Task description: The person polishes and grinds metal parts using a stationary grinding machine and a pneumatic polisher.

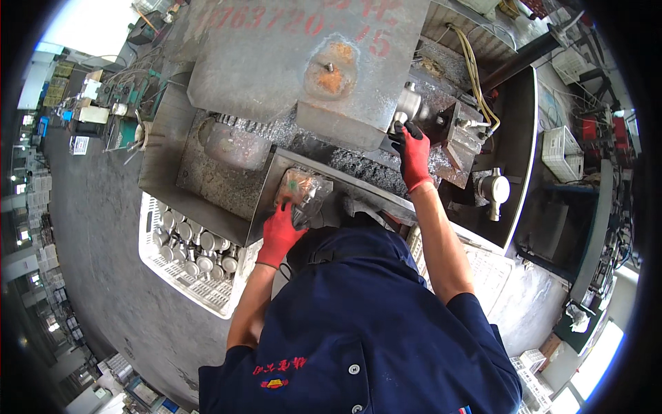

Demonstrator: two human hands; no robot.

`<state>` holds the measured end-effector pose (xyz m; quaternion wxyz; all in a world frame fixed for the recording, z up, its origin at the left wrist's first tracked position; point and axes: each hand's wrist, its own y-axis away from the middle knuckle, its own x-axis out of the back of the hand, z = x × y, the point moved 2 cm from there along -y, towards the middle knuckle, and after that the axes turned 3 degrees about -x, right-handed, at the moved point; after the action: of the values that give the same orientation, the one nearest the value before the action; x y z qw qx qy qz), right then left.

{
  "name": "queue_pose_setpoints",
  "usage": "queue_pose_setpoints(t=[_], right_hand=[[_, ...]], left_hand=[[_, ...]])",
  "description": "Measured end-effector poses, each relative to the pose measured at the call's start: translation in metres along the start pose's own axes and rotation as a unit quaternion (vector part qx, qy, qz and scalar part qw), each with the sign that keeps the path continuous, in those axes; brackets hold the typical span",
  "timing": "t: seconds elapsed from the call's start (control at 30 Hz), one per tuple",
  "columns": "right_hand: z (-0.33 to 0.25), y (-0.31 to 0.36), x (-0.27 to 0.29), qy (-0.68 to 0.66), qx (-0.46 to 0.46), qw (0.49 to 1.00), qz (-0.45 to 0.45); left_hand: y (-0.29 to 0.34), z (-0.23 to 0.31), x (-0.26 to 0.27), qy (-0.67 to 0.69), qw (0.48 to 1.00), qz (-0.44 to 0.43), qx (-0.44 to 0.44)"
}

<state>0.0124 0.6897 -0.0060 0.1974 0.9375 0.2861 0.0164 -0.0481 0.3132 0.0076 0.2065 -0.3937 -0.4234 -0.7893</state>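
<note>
My right hand, in a red glove with dark fingertips, reaches into the machine. Its fingers close on the lower end of a silver metal casting, which sits by the machine's clamping block. My left hand, also gloved in red, rests at a control panel covered in clear plastic. The fingers of that hand are apart, and a fingertip touches the panel's lower part. Another silver casting lies on the machine's right side.
A large grey metal cover spans the machine above a bed strewn with metal chips. At lower left, a white plastic crate holds several silver castings. Yellowish hoses hang at the back right. Another white crate stands farther right.
</note>
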Motion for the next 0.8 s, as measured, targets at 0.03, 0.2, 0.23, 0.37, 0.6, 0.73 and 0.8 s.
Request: queue_pose_setpoints(t=[0.03, 0.2, 0.23, 0.37, 0.6, 0.73, 0.8], right_hand=[[0.002, -0.002, 0.001, 0.005, 0.0, 1.0, 0.0], [-0.022, 0.007, -0.014, 0.052, 0.061, 0.997, -0.011], [-0.021, 0.005, -0.011, 0.129, 0.089, 0.988, -0.013], [-0.036, 0.044, 0.02, 0.248, 0.168, 0.952, 0.055], [-0.104, 0.102, 0.211, 0.621, 0.256, 0.672, 0.312], [-0.084, 0.076, 0.242, 0.692, 0.08, 0.655, 0.293], [-0.077, 0.067, 0.244, 0.69, -0.016, 0.682, 0.242]], left_hand=[[0.005, 0.001, -0.002, -0.003, 1.0, 0.0, -0.005], [0.012, 0.006, 0.003, 0.032, 0.99, 0.097, -0.099], [0.013, 0.011, 0.006, 0.033, 0.989, 0.102, -0.099], [0.033, 0.023, 0.023, 0.103, 0.988, 0.088, -0.077], [0.036, 0.075, 0.083, 0.223, 0.963, 0.078, -0.133], [0.021, 0.087, 0.089, 0.188, 0.941, 0.125, -0.253], [0.018, 0.109, 0.099, 0.209, 0.937, 0.092, -0.263]])
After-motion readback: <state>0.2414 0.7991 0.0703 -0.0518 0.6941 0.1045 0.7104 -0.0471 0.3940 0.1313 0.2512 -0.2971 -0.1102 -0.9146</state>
